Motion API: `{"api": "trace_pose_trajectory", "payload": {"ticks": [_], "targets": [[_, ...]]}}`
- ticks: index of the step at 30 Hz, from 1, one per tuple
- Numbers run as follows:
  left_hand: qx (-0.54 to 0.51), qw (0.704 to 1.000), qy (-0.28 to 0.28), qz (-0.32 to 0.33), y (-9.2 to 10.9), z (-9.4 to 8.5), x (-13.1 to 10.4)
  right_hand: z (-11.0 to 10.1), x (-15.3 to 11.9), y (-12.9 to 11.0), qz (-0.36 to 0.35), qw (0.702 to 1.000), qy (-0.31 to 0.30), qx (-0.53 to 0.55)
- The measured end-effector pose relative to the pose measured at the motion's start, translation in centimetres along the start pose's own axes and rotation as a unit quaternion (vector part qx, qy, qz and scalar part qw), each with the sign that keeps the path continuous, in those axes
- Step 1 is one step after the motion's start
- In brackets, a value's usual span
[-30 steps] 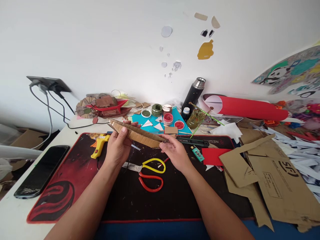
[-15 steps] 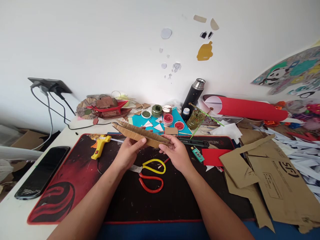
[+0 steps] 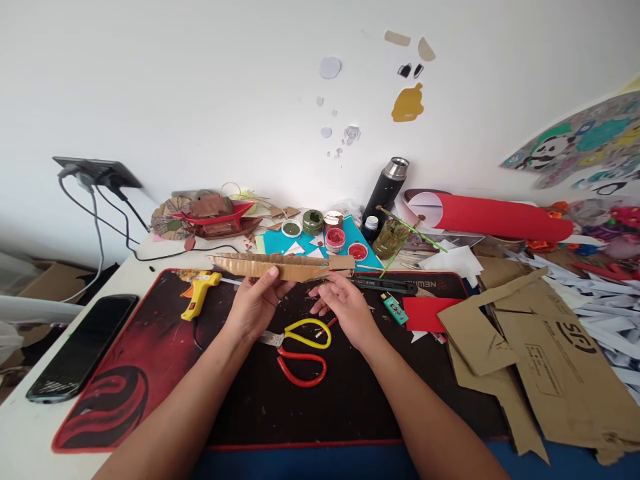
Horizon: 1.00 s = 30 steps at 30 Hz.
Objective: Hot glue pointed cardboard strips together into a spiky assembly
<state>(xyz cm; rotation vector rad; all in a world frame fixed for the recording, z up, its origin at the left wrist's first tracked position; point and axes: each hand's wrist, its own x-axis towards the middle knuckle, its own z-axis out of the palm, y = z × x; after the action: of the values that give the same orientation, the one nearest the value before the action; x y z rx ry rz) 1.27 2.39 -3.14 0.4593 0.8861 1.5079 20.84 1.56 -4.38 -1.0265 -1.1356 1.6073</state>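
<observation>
A long, narrow cardboard piece [image 3: 295, 270] with a pointed left end is held above the dark mat. My left hand [image 3: 257, 303] grips its lower edge, thumb on the near face and fingers behind. Close to its right end is my right hand [image 3: 345, 307], fingers loosely bent and apart, below the cardboard's edge; I see nothing held in them. Scissors [image 3: 303, 350] with one yellow and one red handle lie on the mat below the hands. A yellow glue gun [image 3: 201, 293] rests to the left.
Paint jars [image 3: 313, 222] stand on blue paper [image 3: 367, 248] behind the hands. A black flask [image 3: 387, 187] and a brush jar [image 3: 393, 239] are at the back. Cardboard scraps [image 3: 545, 360] cover the right side. A phone [image 3: 83, 347] lies left. A cutter [image 3: 385, 285] lies right of centre.
The cardboard piece has turned, its left end lower and its long side nearly level. My right hand's fingers have come off its right end and moved slightly down.
</observation>
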Motion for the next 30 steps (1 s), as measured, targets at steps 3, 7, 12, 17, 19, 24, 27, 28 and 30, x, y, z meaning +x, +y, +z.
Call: {"api": "trace_pose_trajectory", "payload": {"ticks": [3,7,12,17,19,24,27,28,30], "targets": [[-0.009,1.000,-0.002,-0.025,-0.2,0.2,-0.2,0.3,-0.1,-0.1,-0.006,1.000,0.004,-0.006],[-0.009,0.999,-0.009,-0.050,-0.4,0.3,-0.3,0.0,0.0,-0.2,-0.032,0.998,0.042,-0.018],[-0.002,0.997,-0.026,-0.070,-0.7,0.2,-0.2,-0.1,-0.1,-0.4,-0.042,0.997,0.053,-0.025],[-0.009,0.997,-0.030,-0.076,-1.1,0.2,-0.3,0.0,-0.1,-0.7,-0.048,0.996,0.068,-0.018],[-0.015,0.997,-0.027,-0.077,-1.3,0.2,-0.3,0.0,-0.1,-0.7,-0.048,0.996,0.074,-0.012],[-0.037,0.995,-0.026,-0.084,-1.4,0.1,-0.2,0.0,0.1,-0.5,-0.042,0.997,0.070,0.013],[-0.042,0.995,-0.033,-0.080,-1.4,0.0,-0.1,0.0,0.2,-0.4,-0.042,0.996,0.071,0.025],[-0.041,0.995,-0.036,-0.079,-1.4,0.1,-0.1,-0.1,0.2,-0.5,-0.044,0.996,0.072,0.028],[-0.034,0.996,-0.040,-0.076,-1.4,0.1,-0.2,-0.1,0.2,-0.6,-0.048,0.996,0.073,0.031]]}}
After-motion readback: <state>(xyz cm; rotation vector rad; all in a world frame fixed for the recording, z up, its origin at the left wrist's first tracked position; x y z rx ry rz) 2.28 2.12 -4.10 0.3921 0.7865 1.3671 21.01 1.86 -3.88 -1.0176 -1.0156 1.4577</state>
